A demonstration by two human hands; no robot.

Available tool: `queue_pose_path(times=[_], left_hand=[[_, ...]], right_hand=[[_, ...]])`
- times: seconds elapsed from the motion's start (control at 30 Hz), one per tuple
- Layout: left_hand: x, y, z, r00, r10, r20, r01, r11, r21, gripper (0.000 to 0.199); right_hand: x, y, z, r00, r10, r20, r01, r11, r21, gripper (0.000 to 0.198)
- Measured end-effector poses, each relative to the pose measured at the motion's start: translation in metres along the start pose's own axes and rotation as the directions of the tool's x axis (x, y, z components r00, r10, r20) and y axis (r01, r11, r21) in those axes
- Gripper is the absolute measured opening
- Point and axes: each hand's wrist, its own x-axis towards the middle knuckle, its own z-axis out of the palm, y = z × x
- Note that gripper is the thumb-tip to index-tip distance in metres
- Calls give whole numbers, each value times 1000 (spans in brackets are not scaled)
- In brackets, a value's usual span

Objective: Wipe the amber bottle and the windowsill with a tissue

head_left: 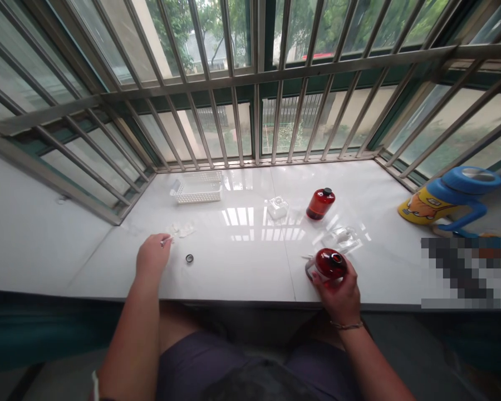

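My right hand [343, 289] is wrapped around a red see-through bottle [328, 263], whose neck has a dark rim and no cap on it. My left hand [152, 257] is closed in a pinch on a small whitish piece [166, 240], too small to name exactly. Thin white scraps [185, 229] lie just beyond those fingertips. To the right of that hand, a small black ring-shaped cap [189, 258] rests on the white tabletop [242, 273]. Farther back stands a second red bottle [320, 205] with a black top.
Crumpled clear plastic packaging [343, 238] lies between the two bottles. A white perforated basket [197, 192] is at the back left, with a small clear-white packet [278, 208] right of it. On the right, a blue and yellow flask [432, 201] leans. Metal window bars [256, 122] border the back.
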Motion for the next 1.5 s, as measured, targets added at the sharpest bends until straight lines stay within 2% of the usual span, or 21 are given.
queue_pose_path(times=[0.13,0.3,0.5,0.67,0.93,1.13,1.2,1.3,1.4,1.5], left_hand=[[-2,-39,-6,990,-140,21,137,986,94,40],[-31,-67,3,954,-296,41,286,944,166,45],[-42,-83,13,934,-332,131,319,941,112,43],[-29,-88,6,931,-351,104,339,934,115,53],[-13,-90,6,960,-206,190,183,974,132,37],[-3,-89,8,967,-197,163,169,971,169,45],[3,-84,7,965,-200,170,169,969,182,40],[14,-69,4,972,-181,150,151,969,194,33],[25,-45,5,990,-111,87,92,977,194,40],[36,-17,15,997,-37,69,22,979,203,41]], right_hand=[[1,-3,-2,1000,0,2,0,1000,-7,106],[0,-2,-2,1000,16,8,-16,1000,-12,108],[-2,5,0,1000,22,10,-22,1000,-1,109],[-1,5,1,1000,14,-2,-14,1000,2,109],[-1,3,-1,999,45,14,-45,999,0,110],[-1,3,-1,998,55,33,-55,998,-5,111],[-1,1,-2,998,58,34,-58,998,-7,111],[0,-3,-4,997,65,43,-64,998,-16,110],[1,-4,-5,997,59,49,-58,998,-20,109],[1,-3,-5,998,53,46,-52,999,-14,109]])
